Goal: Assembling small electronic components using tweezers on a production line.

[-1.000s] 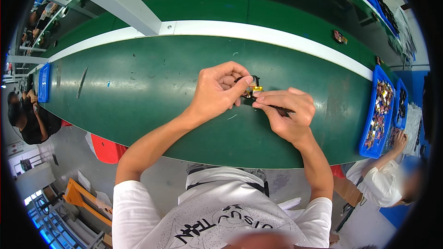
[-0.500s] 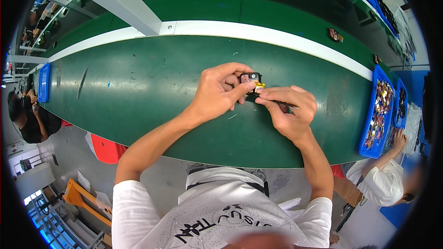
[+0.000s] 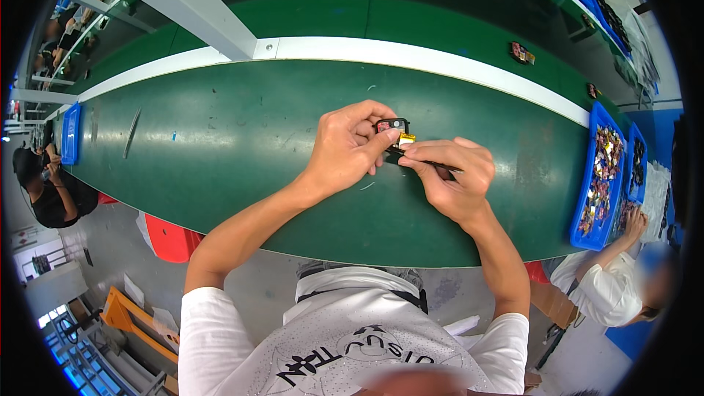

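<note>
Above the middle of the green table, my left hand [image 3: 339, 145] is closed around a small black casing [image 3: 393, 125] with a circuit board inside. Its thumb presses on the casing's face. At the casing's right lower edge sits a small yellow-and-silver piece [image 3: 406, 139], probably a battery. My right hand [image 3: 458, 176] pinches a thin dark tool [image 3: 447, 168] that looks like tweezers, its tip hidden by the fingers near the casing. The fingertips of both hands nearly meet at the yellow piece.
Metal tweezers [image 3: 132, 133] lie at the table's left, near a blue tray [image 3: 70, 133]. To the right, a blue tray [image 3: 579, 229] holds many small colourful parts. A white rail [image 3: 411, 57] runs behind my hands. A co-worker's hand [image 3: 635, 224] is at the far right.
My right hand and its tool have shifted slightly left and down. The casing in my left hand has moved a little left and tilted slightly.
</note>
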Tool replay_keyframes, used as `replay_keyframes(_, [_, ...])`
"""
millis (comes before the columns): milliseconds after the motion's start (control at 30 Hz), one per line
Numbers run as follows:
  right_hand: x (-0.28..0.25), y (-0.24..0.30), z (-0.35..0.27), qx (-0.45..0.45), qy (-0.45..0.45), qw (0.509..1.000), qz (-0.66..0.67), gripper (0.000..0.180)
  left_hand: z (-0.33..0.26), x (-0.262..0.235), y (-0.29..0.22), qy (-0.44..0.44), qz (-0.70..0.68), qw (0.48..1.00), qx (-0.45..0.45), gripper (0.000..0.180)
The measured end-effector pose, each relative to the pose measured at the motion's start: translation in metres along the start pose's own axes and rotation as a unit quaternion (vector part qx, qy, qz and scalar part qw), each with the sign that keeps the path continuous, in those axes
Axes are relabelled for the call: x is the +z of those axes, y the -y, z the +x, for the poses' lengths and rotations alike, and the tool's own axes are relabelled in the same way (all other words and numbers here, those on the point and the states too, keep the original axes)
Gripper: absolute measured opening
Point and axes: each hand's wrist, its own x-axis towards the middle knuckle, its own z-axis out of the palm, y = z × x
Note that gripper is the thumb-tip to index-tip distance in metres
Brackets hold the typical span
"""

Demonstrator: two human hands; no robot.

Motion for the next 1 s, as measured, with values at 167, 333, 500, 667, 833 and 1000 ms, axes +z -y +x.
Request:
replay_keyframes(167, [0.001,-0.002,-0.002,-0.004,-0.010,1.000,0.006,0.017,0.001,0.002,0.001,0.003,0.008,1.000,0.003,0.018])
replay_keyframes(333, [0.001,-0.004,-0.002,-0.011,-0.014,1.000,-0.001,0.017,0.001,0.003,-0.001,-0.006,0.024,1.000,0.002,0.019])
replay_keyframes(500, [0.004,-0.006,-0.002,-0.015,-0.013,1.000,0.002,0.017,0.001,0.004,0.002,-0.023,0.029,0.999,0.011,0.018])
replay_keyframes(667, [0.005,-0.007,-0.003,-0.027,-0.028,0.999,0.004,0.018,0.002,0.005,0.002,-0.028,0.038,0.999,0.023,0.017])
replay_keyframes(833, [0.003,-0.007,-0.004,-0.003,-0.028,1.000,0.001,0.016,0.007,0.007,-0.005,-0.012,0.061,0.998,-0.002,0.016])
replay_keyframes(1000, [0.002,-0.015,0.003,-0.012,-0.084,0.996,-0.016,0.015,0.046,-0.005,-0.012,-0.018,0.029,0.999,0.026,0.018])
